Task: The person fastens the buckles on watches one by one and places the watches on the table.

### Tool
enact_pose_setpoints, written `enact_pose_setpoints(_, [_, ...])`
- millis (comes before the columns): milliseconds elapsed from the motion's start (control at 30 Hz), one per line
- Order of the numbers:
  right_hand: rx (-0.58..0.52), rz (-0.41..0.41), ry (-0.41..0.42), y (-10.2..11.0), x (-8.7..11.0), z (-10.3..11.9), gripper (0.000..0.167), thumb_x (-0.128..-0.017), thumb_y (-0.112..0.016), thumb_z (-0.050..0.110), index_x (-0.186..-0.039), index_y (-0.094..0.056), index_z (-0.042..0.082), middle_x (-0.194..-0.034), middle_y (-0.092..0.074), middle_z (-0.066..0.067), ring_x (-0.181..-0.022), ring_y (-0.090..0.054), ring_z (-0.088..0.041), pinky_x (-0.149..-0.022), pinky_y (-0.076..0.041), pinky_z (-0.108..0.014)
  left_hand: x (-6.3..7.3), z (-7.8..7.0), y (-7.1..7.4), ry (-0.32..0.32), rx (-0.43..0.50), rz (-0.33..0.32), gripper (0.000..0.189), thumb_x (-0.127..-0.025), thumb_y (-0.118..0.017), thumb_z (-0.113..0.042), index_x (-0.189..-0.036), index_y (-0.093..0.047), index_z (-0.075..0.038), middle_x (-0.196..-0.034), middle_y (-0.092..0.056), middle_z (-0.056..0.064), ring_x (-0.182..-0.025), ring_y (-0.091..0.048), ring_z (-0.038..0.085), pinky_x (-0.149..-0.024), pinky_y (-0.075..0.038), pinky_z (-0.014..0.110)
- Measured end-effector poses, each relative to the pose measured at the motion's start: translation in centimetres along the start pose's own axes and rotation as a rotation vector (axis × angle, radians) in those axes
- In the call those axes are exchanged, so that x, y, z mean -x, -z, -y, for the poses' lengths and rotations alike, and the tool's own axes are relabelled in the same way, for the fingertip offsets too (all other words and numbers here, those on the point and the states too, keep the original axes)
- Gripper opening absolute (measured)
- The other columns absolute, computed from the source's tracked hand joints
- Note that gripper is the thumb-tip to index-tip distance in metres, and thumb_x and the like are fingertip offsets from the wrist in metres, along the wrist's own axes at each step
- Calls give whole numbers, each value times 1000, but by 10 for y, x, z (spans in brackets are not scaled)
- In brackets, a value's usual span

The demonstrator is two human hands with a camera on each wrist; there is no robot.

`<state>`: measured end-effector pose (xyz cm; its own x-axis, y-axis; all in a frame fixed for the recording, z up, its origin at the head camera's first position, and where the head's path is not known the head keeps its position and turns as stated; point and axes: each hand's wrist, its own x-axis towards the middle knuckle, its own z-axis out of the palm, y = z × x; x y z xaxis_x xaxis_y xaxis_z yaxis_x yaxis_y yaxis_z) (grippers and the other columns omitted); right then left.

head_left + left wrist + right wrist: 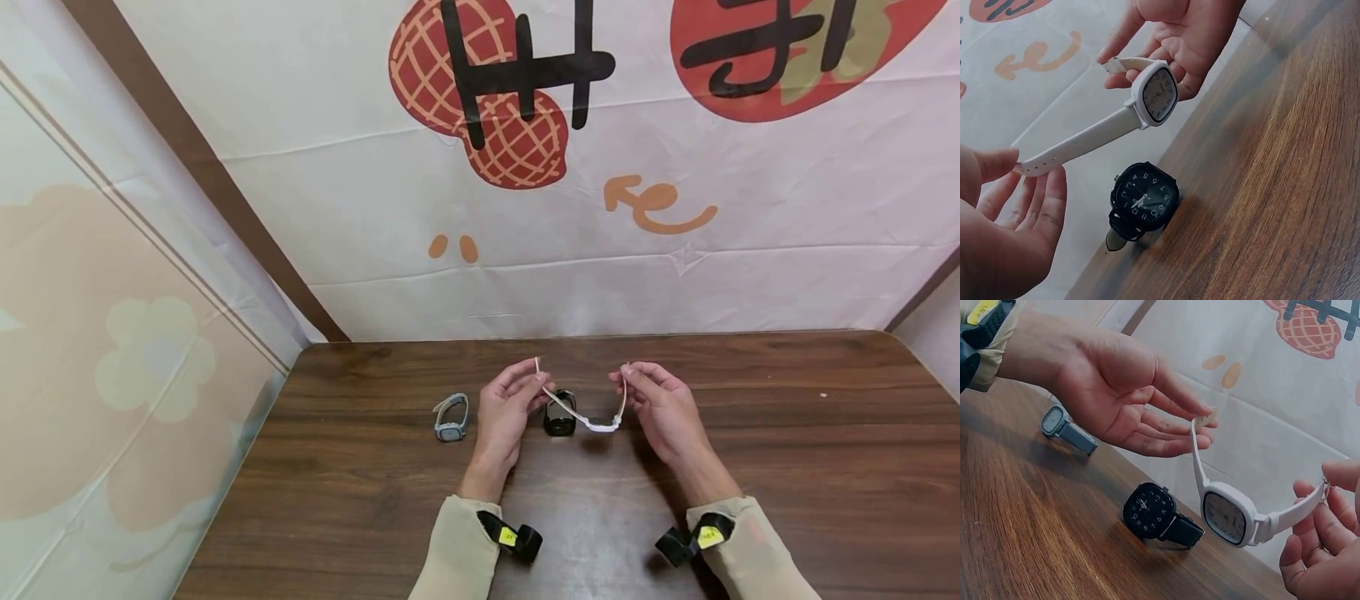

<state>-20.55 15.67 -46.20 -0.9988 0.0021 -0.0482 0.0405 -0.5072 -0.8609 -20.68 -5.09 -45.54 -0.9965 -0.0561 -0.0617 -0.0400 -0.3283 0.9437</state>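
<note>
Your left hand (504, 412) and your right hand (667, 412) are both engaged on one item, a white watch (602, 427), which is held up between them, above the surface (817, 500). Its strap is unfastened and the two ends stand well apart, with the case hanging lowest in the middle. Your left fingers (1052, 209) are clamped on the holed end of the strap, thumb against fingertips; your right fingers (1329, 528) pinch the buckle end in the same way. The case itself is untouched by either hand, and a shadow shows on the wood beneath it. A black watch (559, 426) rests on the surface just beside your left hand; from the head view the white strap crosses in front of it, while both wrist views show the two watches apart. Its dark dial bears white numerals. A grey-blue watch (451, 432) rests on the surface on the outer side of your left hand, its strap curving back behind the case. You wear a black band with a yellow label at each sleeve cuff. Beyond the far edge of the surface, a pale printed cloth (360, 208) carries red and black figures.
</note>
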Motion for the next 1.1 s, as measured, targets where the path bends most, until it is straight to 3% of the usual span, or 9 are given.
enact_pose_setpoints(267, [-18,-30,-9,-2,1,2,9,-95,-65,5,-90,-69,12,-84,-74,0,-75,-64,-10,-71,-49,-21,2,-2,-4,-11,8,39,35,-89,-64,7,-124,-62,6,-105,-71,21,-88,-72,16,-79,-57,25])
enact_pose_setpoints(467, [-18,-36,-14,-3,2,5,15,-95,-63,3,-88,-71,13,-85,-73,0,-84,-67,-11,-75,-51,-21,4,-6,-6,-26,10,16,34,-90,-64,7,-123,-62,6,-102,-72,19,-85,-71,16,-78,-58,27])
enact_pose_setpoints(667, [-43,72,59,-2,4,5,26,-94,-56,-11,-94,-71,9,-91,-74,-3,-92,-69,-13,-80,-52,-23,6,-11,-8,-26,17,-7,32,-90,-65,7,-121,-64,3,-98,-73,13,-84,-71,17,-77,-58,27])
enact_pose_setpoints(800, [-54,147,103,1,5,4,28,-92,-55,-15,-100,-71,7,-96,-75,-5,-96,-69,-13,-82,-52,-24,7,-12,-8,-39,15,-2,32,-90,-64,6,-122,-64,4,-100,-73,16,-83,-71,14,-78,-58,27])
enact_pose_setpoints(967, [-32,165,120,0,5,5,28,-93,-56,-13,-104,-70,8,-99,-75,-4,-97,-69,-12,-83,-53,-24,9,-13,-9,-49,24,26,34,-92,-62,5,-126,-62,3,-103,-71,20,-86,-72,16,-78,-58,28])
enact_pose_setpoints(1100, [-23,173,120,-1,6,7,27,-94,-56,-11,-106,-70,9,-101,-75,-4,-97,-69,-11,-83,-53,-24,10,-14,-9,-51,23,65,34,-95,-59,3,-129,-60,1,-100,-70,11,-87,-72,16,-77,-58,28])
